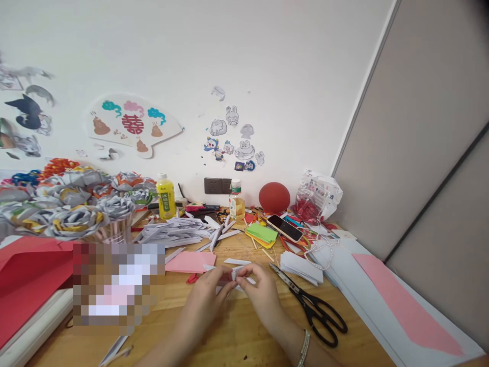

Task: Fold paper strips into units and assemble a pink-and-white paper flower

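Paper piece [237, 274] pinched between both hands [237, 295], fingertips meeting above table [237, 336].

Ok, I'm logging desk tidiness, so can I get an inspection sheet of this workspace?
Surface: light wooden table, paper-strewn towards the back.
Job's things: small pale folded paper piece.
Clutter: black-handled scissors, grey paper strips, yellow plastic bottle, dark-screened smartphone.
Fingers: left hand and right hand both pinch the paper piece.
Cables: nothing clearly seen.
Surroundings: white wall with cartoon stickers; grey paper roses at left.
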`<state>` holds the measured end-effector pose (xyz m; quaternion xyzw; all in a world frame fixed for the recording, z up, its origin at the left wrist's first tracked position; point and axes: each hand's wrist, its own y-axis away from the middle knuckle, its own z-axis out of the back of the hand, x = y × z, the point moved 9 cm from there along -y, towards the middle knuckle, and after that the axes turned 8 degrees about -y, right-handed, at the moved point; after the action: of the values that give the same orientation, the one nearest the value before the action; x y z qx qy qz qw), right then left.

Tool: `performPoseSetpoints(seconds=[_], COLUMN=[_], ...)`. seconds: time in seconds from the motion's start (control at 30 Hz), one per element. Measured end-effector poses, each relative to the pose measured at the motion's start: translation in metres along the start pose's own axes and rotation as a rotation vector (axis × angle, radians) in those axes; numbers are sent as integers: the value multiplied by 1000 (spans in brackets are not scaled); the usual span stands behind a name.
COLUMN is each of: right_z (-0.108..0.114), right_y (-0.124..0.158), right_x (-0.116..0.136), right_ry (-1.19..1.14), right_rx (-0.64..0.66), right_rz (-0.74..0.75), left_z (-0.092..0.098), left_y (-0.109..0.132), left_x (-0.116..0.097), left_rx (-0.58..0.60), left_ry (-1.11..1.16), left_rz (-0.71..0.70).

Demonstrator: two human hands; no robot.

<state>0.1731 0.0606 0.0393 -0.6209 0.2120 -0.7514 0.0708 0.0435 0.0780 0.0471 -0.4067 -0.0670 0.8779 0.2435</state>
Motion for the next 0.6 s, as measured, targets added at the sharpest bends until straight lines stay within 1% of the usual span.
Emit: performPoseSetpoints(seconds=[0.13,0.27,0.47,0.53,0.6], right_z=[4,5,6,6,5], right_y=[2,3,4,3,0], right_x=[25,34,38,38,38], right_ry=[28,9,-23,-39,-56], right_rx=[3,-3,11,39,86], right_rz=[159,216,251,241,220], left_z=[12,19,21,21,21], left_y=[3,7,8,7,5], left_x=[-12,-19,-20,-21,-23], left_rx=[-124,-228,-237,-220,-179], left_ry=[-56,-65,-58,-46,-29], left_rz=[-97,-168,-189,-178,-173])
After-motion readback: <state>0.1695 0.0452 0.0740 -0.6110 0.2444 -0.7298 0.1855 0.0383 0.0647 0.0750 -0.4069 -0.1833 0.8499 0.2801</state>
